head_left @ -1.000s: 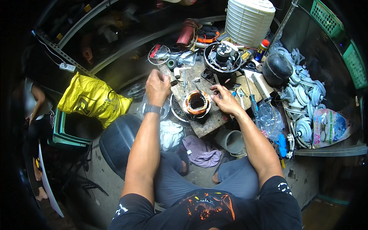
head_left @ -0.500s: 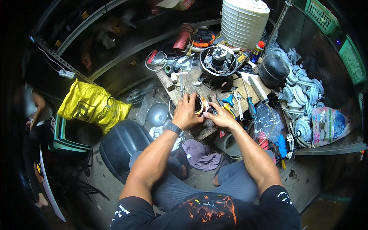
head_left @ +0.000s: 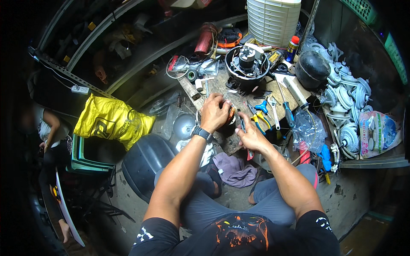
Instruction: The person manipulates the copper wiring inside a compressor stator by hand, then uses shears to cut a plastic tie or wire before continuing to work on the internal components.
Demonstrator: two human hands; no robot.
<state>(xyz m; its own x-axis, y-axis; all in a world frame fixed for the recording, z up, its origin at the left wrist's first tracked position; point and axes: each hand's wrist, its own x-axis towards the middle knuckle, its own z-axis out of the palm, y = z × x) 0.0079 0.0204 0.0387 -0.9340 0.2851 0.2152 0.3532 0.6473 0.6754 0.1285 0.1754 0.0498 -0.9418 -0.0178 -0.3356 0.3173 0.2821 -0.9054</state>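
Over the wooden bench, my left hand, with a dark watch at its wrist, is closed round a copper-wound stator; its palm hides much of the part. Just right of it, my right hand has the index finger stretched forward and the thumb apart from it. The other fingers curl round a red-handled tool, whose red end sticks out below the hand; its kind is mostly hidden. Beyond both hands stands a round black motor housing with its inside parts exposed.
Yellow pliers, a wrench and a blue screwdriver lie to the right. Grey fan guards or pulleys are piled farther right. A purple cloth hangs below the bench. At left are a yellow sack and a seated person.
My right hand has come away from the stator, backing toward me and to the right, with the red-handled tool moving along. My left hand still holds the stator. The whole view has shifted slightly.
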